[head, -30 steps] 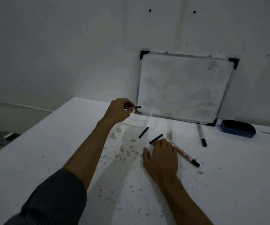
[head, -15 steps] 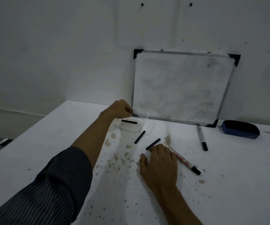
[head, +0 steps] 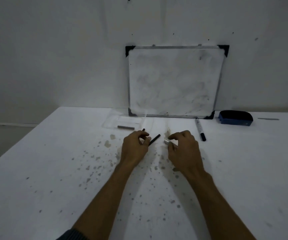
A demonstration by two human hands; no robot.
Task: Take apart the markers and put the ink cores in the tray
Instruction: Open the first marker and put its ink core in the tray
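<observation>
A clear plastic tray (head: 115, 121) lies at the back, left of the whiteboard, with one grey ink core (head: 125, 127) in it. My left hand (head: 134, 148) is curled on the table, thumb and forefinger pinching the near end of a short black marker piece (head: 155, 139). The tip of a second black piece (head: 143, 129) shows behind its fingers. My right hand (head: 183, 149) is closed around a marker barrel; only its silvery open end (head: 166, 141) shows, pointing left. A whole marker (head: 200, 129) lies to the right.
A small whiteboard (head: 174, 80) leans on the wall at the back of the white, ink-spotted table (head: 53, 170). A blue eraser (head: 235, 118) sits at the back right. The table's left edge runs diagonally from the back towards me.
My left hand dropped the ink core in the tray and came back to the black pieces. My right hand, flat on the table before, has closed on the marker barrel.
</observation>
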